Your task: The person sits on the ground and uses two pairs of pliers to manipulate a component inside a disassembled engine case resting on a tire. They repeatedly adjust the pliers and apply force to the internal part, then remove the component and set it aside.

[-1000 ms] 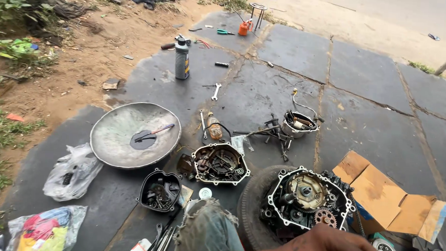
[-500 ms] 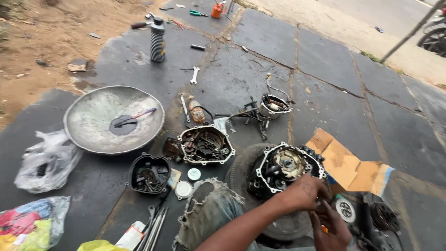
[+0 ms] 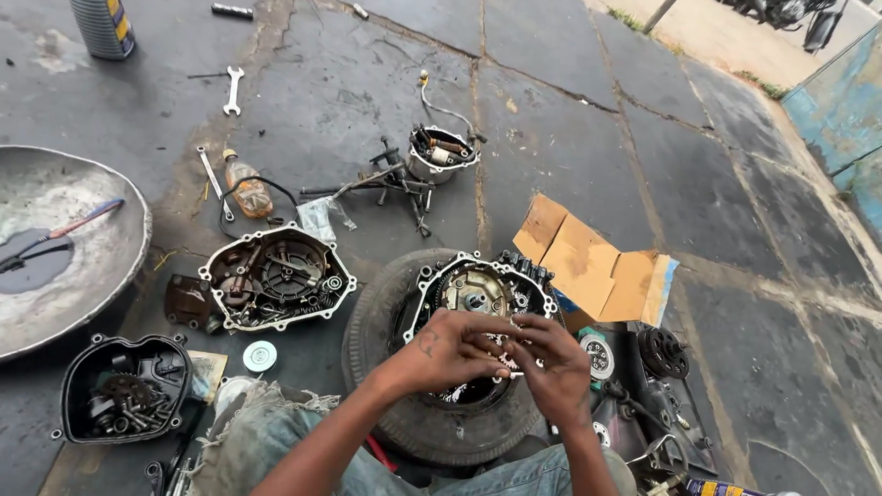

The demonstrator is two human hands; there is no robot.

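My left hand (image 3: pixel 448 350) and my right hand (image 3: pixel 552 366) meet over an opened engine case (image 3: pixel 469 289) that rests on a black tyre (image 3: pixel 382 345). Both hands pinch a small metal part between their fingertips; it is mostly hidden by the fingers. A second engine cover (image 3: pixel 276 277) full of gears lies to the left of the tyre. My knees in torn jeans show at the bottom edge.
A wide metal pan (image 3: pixel 57 291) with dark oil and a brush lies far left. A black tray of small parts (image 3: pixel 123 388), a flattened cardboard box (image 3: pixel 584 264), a spanner (image 3: pixel 233 88), a small bottle (image 3: pixel 250 194) and a round engine part with cables (image 3: pixel 441 157) lie on the ground.
The view has swung right and down, closer to the engine case. Both hands have come together over the case, where before the left reached toward it.
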